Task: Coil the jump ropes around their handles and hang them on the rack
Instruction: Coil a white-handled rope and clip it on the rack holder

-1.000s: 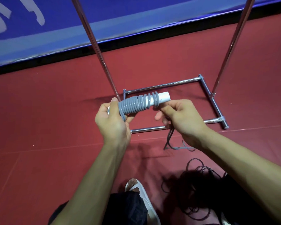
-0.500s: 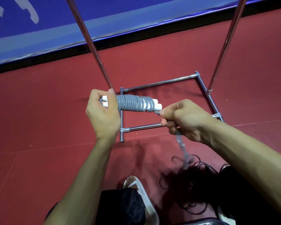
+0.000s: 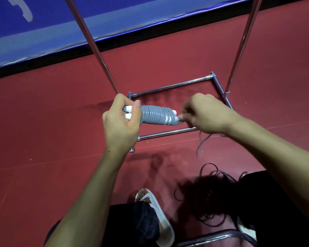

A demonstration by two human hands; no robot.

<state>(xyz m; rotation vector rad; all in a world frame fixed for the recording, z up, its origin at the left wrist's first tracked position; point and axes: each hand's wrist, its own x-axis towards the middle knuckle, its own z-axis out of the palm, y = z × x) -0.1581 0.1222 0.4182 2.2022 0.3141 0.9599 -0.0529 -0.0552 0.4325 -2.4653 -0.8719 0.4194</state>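
Last wrap: gripping twin white plastic handles (image 3: 128,112) in left hand (image 3: 121,125), seemingly pinching grey rope (image 3: 153,115) beside them in right hand (image 3: 207,113); tucking next.

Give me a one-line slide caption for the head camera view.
Left hand grips the paired white handles; right hand pinches the grey rope coiled around them, above the rack base.

The grey jump rope (image 3: 154,115) is wound in tight, close turns around its two white handles (image 3: 128,112), which lie side by side, roughly horizontal. The left hand (image 3: 121,125) grips the handle ends. The right hand (image 3: 203,113) pinches the rope at the opposite end. A short loose tail (image 3: 202,143) hangs below, blurred. The chrome rack (image 3: 169,86) stands just beyond. A tangle of dark ropes (image 3: 212,198) lies heaped nearer.
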